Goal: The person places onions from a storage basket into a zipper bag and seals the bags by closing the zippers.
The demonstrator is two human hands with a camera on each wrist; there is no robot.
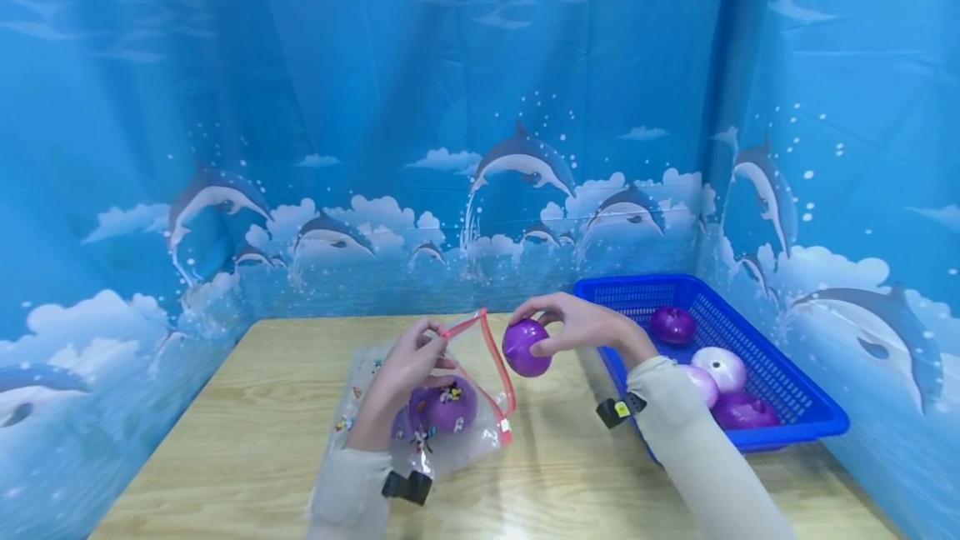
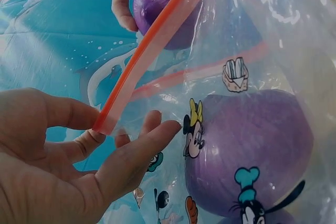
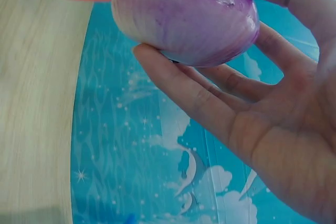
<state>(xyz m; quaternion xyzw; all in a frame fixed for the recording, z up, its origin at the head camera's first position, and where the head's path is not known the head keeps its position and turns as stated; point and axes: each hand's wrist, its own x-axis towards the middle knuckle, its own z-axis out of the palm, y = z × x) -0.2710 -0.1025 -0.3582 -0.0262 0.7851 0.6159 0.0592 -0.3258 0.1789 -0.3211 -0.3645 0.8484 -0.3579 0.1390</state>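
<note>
My right hand [image 1: 573, 323] holds a shiny purple onion [image 1: 527, 348] between thumb and fingers, raised beside the mouth of a clear zip bag [image 1: 480, 448]. In the right wrist view the onion [image 3: 184, 19] is paler toward its underside, with fingertips along it. My left hand [image 1: 405, 373] grips the bag's red-edged rim, and the mouth gapes toward the onion. Purple onions [image 1: 450, 407] lie inside the bag. The left wrist view shows cartoon figures printed on the plastic and the left fingers [image 2: 71, 114] at the red zip strip [image 2: 152, 40].
A blue plastic basket [image 1: 795, 382] stands at the right of the wooden table [image 1: 247, 407], holding several purple and whitish onions [image 1: 672, 325]. The right forearm passes over its near left side. A blue dolphin-print curtain [image 1: 420, 107] hangs behind and at the sides.
</note>
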